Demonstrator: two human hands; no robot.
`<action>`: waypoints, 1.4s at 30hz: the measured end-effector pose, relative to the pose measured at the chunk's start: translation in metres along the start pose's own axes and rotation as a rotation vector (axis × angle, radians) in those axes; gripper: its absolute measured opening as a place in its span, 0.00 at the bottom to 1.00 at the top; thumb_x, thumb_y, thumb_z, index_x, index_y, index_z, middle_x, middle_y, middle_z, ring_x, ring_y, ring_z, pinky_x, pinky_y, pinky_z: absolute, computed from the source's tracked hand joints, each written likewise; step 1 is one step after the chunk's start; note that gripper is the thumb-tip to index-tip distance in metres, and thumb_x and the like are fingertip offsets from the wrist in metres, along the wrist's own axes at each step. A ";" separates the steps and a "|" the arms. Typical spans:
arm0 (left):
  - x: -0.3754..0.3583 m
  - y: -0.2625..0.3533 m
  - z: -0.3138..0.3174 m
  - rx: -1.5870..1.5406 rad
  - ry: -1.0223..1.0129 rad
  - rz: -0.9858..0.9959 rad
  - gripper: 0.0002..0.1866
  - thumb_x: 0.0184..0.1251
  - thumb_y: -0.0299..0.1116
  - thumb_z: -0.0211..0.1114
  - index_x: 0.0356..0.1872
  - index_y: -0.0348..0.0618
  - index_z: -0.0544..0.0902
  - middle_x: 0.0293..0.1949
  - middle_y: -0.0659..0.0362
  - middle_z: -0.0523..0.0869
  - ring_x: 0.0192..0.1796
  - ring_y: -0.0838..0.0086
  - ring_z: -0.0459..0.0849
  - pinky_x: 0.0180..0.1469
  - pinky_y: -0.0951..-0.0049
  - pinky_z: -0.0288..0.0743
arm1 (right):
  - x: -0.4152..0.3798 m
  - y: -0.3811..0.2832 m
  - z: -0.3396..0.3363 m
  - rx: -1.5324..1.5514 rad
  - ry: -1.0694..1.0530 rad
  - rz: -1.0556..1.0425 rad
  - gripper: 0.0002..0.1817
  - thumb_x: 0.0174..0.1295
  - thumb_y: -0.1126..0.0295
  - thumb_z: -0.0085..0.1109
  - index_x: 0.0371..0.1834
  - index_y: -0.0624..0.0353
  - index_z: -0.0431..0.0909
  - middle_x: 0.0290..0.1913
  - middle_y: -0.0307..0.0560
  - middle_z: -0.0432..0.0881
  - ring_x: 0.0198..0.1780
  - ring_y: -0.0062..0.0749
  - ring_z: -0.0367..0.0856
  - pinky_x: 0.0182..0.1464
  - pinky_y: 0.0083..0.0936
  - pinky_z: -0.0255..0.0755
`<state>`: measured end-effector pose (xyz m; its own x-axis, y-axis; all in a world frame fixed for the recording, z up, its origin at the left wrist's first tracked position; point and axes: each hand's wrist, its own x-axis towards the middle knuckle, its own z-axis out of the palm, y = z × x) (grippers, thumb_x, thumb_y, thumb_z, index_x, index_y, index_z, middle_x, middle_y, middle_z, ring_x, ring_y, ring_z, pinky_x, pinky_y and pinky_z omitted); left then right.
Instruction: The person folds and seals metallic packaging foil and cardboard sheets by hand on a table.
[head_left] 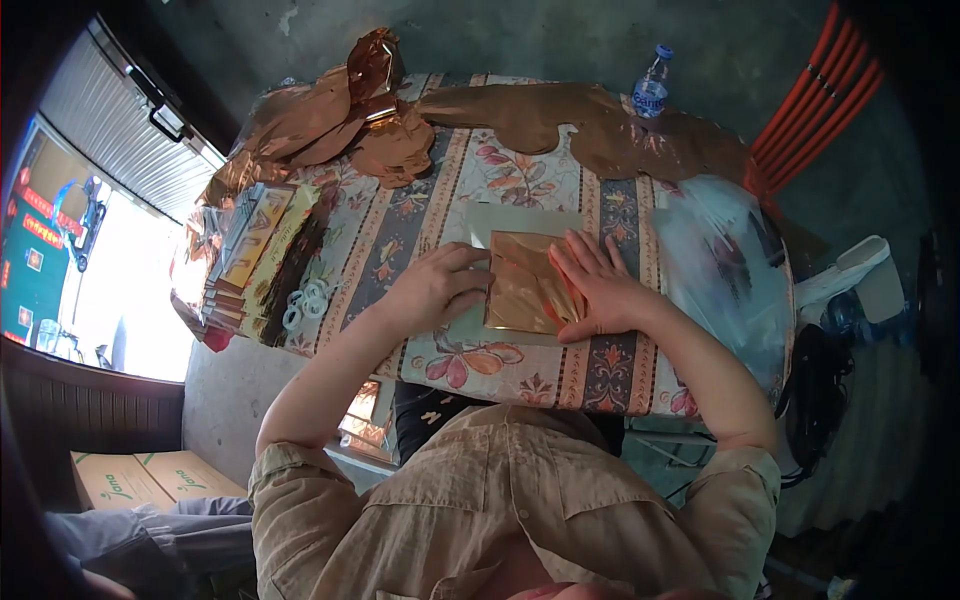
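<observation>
A shiny gold-orange foil square (522, 283) lies over a pale flat sheet (480, 225) on the flowered tablecloth (470, 362). On the foil's right side my right hand (602, 288) rests flat with its fingers spread, holding nothing between them. My left hand (440, 290) is at the foil's left edge, fingers bent and thumb drawn toward the fingertips. Whether a bit of the edge is between those fingertips is too small to tell.
Copper foil pieces (500, 107) run along the far edge, beside a water bottle (652, 84). Clear plastic bags (722, 260) lie at right. Stacked packets (262, 240) and pale rings (304, 303) are at left. Red poles (815, 95) stand behind right.
</observation>
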<state>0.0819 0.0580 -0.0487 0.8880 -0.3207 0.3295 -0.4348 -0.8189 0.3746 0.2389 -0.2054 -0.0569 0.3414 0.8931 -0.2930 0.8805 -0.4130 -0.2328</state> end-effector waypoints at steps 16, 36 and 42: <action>0.009 -0.005 0.005 0.067 0.001 0.038 0.06 0.63 0.27 0.64 0.40 0.42 0.83 0.55 0.54 0.80 0.54 0.60 0.80 0.53 0.64 0.78 | 0.005 -0.004 -0.006 -0.020 -0.010 -0.010 0.73 0.40 0.26 0.66 0.80 0.55 0.34 0.80 0.65 0.32 0.81 0.54 0.25 0.77 0.54 0.23; 0.009 0.009 0.021 0.102 -0.186 -0.305 0.37 0.72 0.52 0.55 0.72 0.34 0.62 0.75 0.45 0.59 0.79 0.56 0.51 0.78 0.50 0.43 | -0.002 -0.005 -0.012 -0.017 -0.053 0.026 0.73 0.38 0.27 0.68 0.80 0.54 0.36 0.80 0.64 0.34 0.81 0.53 0.27 0.77 0.54 0.22; 0.008 0.011 0.023 0.113 -0.158 -0.276 0.37 0.72 0.53 0.55 0.72 0.34 0.62 0.75 0.45 0.59 0.79 0.55 0.51 0.78 0.50 0.44 | -0.002 -0.004 -0.010 0.005 -0.048 0.023 0.74 0.38 0.28 0.68 0.80 0.55 0.35 0.80 0.64 0.33 0.81 0.53 0.26 0.77 0.54 0.21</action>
<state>0.0879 0.0359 -0.0617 0.9860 -0.1419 0.0875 -0.1631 -0.9298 0.3300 0.2380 -0.2034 -0.0457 0.3452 0.8738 -0.3425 0.8710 -0.4342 -0.2298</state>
